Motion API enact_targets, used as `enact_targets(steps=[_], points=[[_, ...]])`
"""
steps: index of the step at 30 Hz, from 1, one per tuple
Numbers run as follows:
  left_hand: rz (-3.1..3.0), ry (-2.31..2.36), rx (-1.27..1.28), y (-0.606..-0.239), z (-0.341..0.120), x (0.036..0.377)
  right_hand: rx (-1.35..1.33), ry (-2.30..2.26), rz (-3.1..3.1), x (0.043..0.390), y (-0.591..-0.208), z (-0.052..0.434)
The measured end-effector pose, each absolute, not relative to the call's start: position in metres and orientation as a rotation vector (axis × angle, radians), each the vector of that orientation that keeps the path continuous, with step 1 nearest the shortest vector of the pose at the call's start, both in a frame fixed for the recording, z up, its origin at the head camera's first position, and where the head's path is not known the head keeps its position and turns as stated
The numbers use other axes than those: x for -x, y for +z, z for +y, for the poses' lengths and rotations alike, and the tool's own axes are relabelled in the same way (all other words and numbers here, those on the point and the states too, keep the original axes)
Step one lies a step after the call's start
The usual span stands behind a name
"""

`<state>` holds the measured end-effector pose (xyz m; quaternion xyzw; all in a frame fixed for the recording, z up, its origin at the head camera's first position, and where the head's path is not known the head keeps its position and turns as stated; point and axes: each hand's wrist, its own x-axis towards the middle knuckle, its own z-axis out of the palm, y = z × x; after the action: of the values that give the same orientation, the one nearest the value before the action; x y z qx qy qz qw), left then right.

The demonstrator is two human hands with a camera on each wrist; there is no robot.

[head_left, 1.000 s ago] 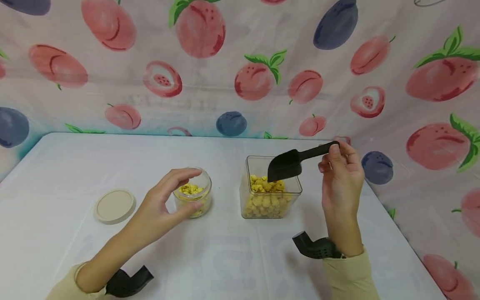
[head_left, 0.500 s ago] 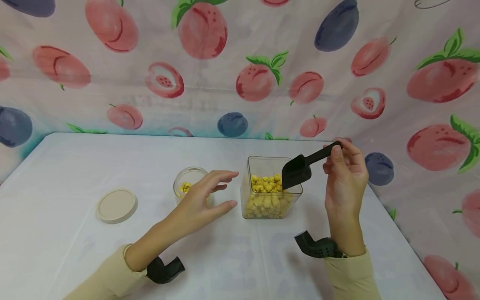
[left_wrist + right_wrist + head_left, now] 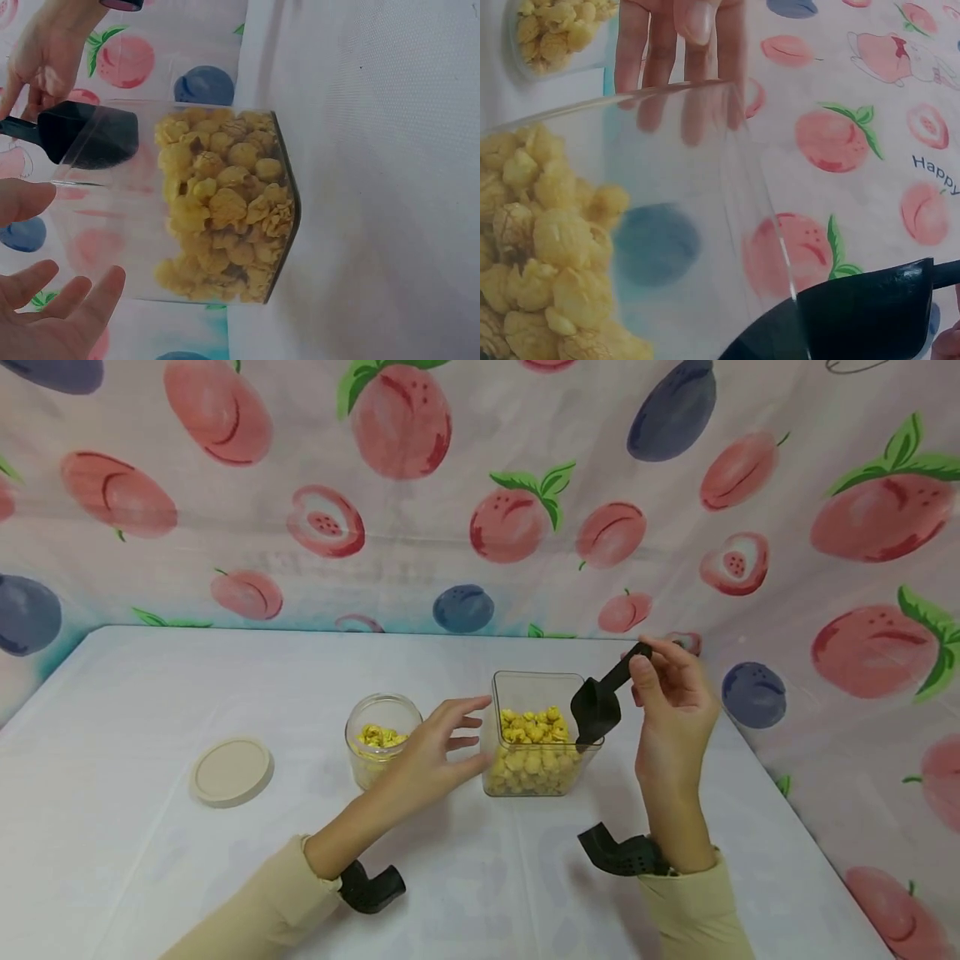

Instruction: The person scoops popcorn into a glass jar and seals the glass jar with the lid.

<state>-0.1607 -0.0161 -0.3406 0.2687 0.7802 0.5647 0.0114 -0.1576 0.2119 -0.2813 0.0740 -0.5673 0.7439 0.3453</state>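
Note:
My right hand pinches the handle end of a black scoop, whose blade tilts down into the right side of a clear square container. Yellow popcorn fills roughly the lower half of that container. Beside its left wall is my left hand, fingers extended and apart, holding nothing. In the left wrist view those fingers lie close to the container's rim; whether they touch it I cannot tell. Behind the left hand stands a round clear jar without its lid, with some popcorn inside, partly hidden by the hand.
A round beige lid lies flat on the white-covered table, left of the jar. A fruit-printed cloth hangs behind the table and along its right side. Black camera mounts sit at both wrists.
My left hand has moved right from around the jar to the container's left side. The scoop in my right hand has shifted and tipped more steeply, its tip now lower at the container's right side.

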Motion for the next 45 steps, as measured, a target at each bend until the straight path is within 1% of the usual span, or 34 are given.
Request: enact_targets(steps=[14, 20, 25, 29, 36, 45], points=[[2.286, 1.897, -0.706, -0.354, -0.004, 0.170, -0.295, 1.734, -1.728, 0.162, -0.293, 0.207], [2.287, 1.898, -0.671, -0.356, -0.003, 0.170, -0.259, 1.428, -2.065, 0.165, -0.300, 0.208], [2.284, 1.895, -0.653, -0.357, -0.003, 0.169, -0.336, 1.142, -2.233, 0.167, -0.305, 0.209], [2.284, 1.909, -0.643, -0.357, -0.002, 0.170, -0.395, 1.026, -2.250, 0.167, -0.303, 0.209], [2.270, 1.921, -0.640, -0.358, -0.003, 0.170, -0.350, 0.988, -2.224, 0.166, -0.300, 0.214], [2.281, 1.920, -0.643, -0.358, -0.003, 0.170, -0.197, 1.169, -2.187, 0.169, -0.299, 0.223]])
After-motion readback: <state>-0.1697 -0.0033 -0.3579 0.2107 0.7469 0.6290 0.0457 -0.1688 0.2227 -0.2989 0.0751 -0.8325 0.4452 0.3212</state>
